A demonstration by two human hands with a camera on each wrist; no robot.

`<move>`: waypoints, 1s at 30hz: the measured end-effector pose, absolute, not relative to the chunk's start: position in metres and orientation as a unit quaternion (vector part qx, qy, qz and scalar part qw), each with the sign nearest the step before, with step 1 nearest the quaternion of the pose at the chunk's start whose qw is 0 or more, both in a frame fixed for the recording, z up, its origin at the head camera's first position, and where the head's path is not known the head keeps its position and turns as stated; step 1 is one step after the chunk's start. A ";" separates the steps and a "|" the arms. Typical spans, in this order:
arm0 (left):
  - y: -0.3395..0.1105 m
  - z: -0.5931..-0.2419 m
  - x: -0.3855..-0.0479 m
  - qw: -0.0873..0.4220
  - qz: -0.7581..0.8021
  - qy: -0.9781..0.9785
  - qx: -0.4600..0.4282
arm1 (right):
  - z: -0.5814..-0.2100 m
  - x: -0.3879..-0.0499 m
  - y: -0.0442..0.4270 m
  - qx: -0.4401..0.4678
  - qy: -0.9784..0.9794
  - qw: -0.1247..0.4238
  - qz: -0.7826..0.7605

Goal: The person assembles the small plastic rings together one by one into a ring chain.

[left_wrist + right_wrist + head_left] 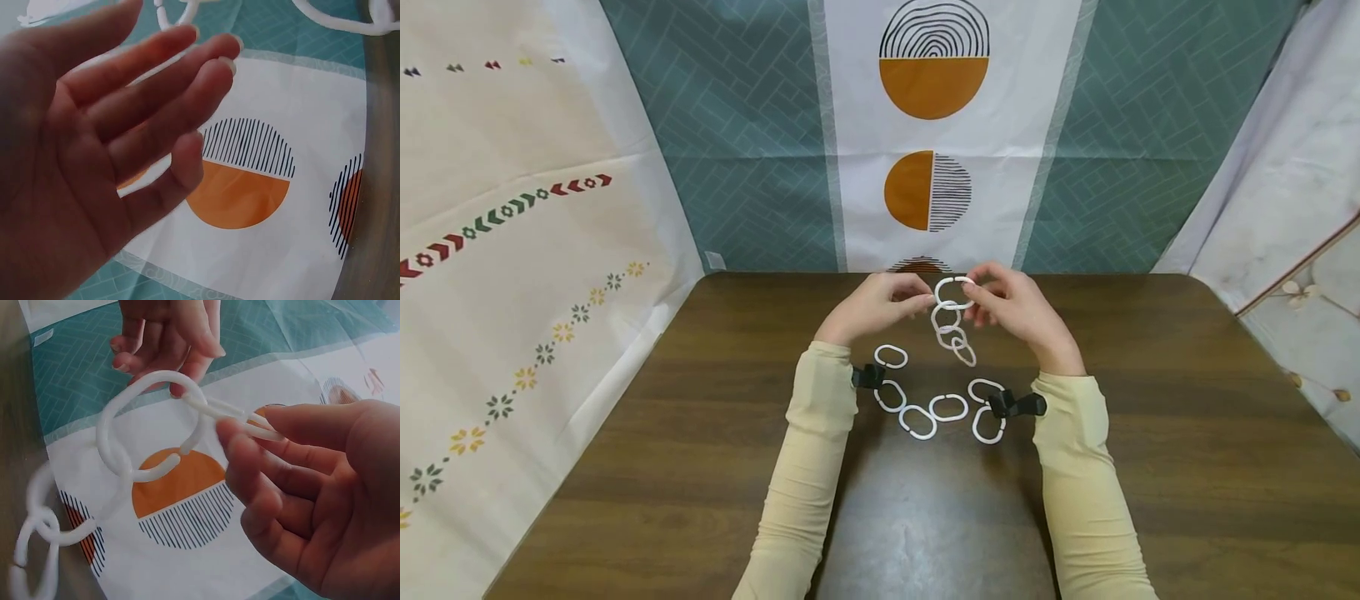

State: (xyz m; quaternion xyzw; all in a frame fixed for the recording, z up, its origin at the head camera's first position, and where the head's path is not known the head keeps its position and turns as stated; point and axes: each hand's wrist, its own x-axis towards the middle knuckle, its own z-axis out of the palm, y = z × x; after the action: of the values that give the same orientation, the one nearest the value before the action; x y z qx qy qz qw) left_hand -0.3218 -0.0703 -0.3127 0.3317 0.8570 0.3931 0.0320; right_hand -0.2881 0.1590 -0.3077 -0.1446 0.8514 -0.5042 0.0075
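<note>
Right hand (1018,310) pinches the top ring (937,292) between thumb and fingers; a chain (105,430) of four, top ring included, hangs from it mid-scene, over the far half of the table (1157,467). Left hand (872,307) is just left of it, fingers loose, holding nothing.

To do this well: pinch the ring's solid side, keep its slit in sight, let the tail hang slack. Bring left fingers in to steady it before any twist. Sideways pull at a slit would probably pop a link; slits look narrow, so go square-on.

Edges: far table edge looks close past the hands, wall cloth (737,167) beyond; can't judge clearance. Six more rings (946,419) lie in a rough arc between the forearms, some touching. Wrist cameras (868,377) overlap them in view, so drop straight, don't sweep low. Best room: outward left or right, or nearer.
</note>
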 end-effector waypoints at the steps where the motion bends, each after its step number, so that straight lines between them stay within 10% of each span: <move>1: -0.070 -0.312 -0.322 0.029 0.392 0.859 0.327 | -0.308 -0.289 0.159 -0.149 0.849 0.010 -0.506; 30: -0.069 -0.313 -0.323 0.019 0.366 0.873 0.321 | -0.313 -0.292 0.162 -0.219 0.868 0.046 -0.444</move>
State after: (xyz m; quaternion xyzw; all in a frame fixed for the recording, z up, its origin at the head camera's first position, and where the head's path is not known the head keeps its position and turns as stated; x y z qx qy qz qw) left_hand -0.3232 -0.0690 -0.3127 0.3210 0.8732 0.3661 0.0191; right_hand -0.2923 0.1621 -0.3126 -0.2190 0.8679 -0.4435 0.0461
